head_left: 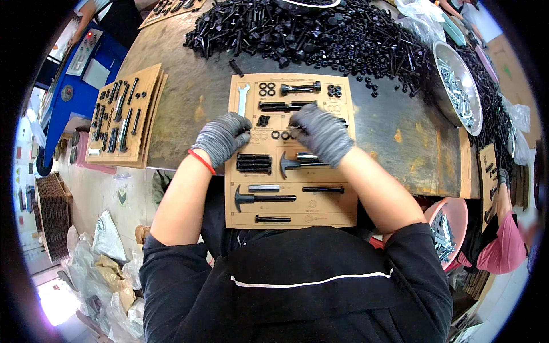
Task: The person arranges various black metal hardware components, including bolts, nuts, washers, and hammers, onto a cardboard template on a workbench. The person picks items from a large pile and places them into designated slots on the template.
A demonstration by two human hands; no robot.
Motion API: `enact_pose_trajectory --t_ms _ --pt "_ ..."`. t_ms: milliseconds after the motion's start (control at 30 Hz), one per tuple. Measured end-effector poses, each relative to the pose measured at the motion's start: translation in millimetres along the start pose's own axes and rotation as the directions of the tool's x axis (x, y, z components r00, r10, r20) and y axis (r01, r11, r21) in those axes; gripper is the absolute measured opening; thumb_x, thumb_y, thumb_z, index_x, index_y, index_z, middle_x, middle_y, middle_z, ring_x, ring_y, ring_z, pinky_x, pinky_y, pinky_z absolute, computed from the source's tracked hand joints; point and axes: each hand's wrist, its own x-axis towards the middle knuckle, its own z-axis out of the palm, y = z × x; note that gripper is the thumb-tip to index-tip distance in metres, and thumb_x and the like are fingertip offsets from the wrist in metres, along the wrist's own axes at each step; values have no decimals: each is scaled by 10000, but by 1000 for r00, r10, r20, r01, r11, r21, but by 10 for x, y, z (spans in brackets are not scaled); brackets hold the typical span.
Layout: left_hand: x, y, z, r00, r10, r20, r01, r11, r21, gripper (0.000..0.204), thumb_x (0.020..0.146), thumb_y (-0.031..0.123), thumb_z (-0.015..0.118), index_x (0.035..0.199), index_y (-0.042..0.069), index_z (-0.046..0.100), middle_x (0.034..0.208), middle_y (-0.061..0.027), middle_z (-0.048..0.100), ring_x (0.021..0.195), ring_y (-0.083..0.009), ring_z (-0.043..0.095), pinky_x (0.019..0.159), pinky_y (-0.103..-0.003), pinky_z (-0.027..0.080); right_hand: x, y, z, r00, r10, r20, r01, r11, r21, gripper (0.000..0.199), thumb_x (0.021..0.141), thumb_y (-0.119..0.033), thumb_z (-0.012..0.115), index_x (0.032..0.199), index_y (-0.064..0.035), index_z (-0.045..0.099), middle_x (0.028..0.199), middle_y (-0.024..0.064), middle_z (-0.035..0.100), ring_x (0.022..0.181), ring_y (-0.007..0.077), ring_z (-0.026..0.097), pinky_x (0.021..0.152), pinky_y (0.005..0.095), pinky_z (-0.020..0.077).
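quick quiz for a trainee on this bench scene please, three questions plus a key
1. True or false: the left hand and the right hand are both gloved in grey.
2. Multiple choice: where is the metal bowl of silvery fasteners, seen from the person?
a) on the left
b) on the right
c) behind
3. Fill in the blank: at the upper left of the cardboard board in front of the person lies a pale metal ____.

Key:
1. True
2. b
3. wrench
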Motion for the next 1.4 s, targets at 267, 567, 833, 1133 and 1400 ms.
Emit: enact_pose_trajectory --t_ms 267,567,833,1133,1400 --pt "-111 -63 152 997 -54 -58 45 989 -141 224 758 145 731 976 109 688 923 -107 636 860 -274 633 790 -368 518 441 -519 553 961 103 257 -63 986 -157 205 805 -98 630 1000 -34 636 1061 186 589 957 354 628 830 417 526" --pt "-282 -163 116 983 -79 -168 42 977 -209 373 733 176 776 1070 63 661 954 -121 649 822 -234 636 760 -345 525 229 -362 254 1000 -9 -21 8 998 -60 263 828 -172 653 1053 -38 627 1046 171 608 964 351 596 876 414 493" --pt "-526 -608 573 764 -238 -600 94 961 -260 253 787 224 718 991 78 685 909 -118 678 821 -259 654 763 -347 518 -505 1289 -661 690 705 -165 -719 694 -42 333 797 -203 702 1088 -49 661 1080 180 651 1009 322 621 912 383 491" --pt "-426 -766 754 735 -372 -568 109 890 -442 227 825 196 717 982 35 681 881 -104 675 786 -192 640 765 -301 507 -293 2002 -337 702 616 -357 -649 760 37 483 737 -209 773 1158 -34 616 1120 191 638 1030 301 621 907 369 489" --pt "-451 -715 726 720 -367 -589 219 926 -309 220 827 193 721 966 30 675 860 -98 672 766 -189 636 747 -309 509 -297 2065 -523 732 660 -171 -661 748 57 324 777 -221 739 1017 -20 655 914 172 675 872 326 650 828 391 507"
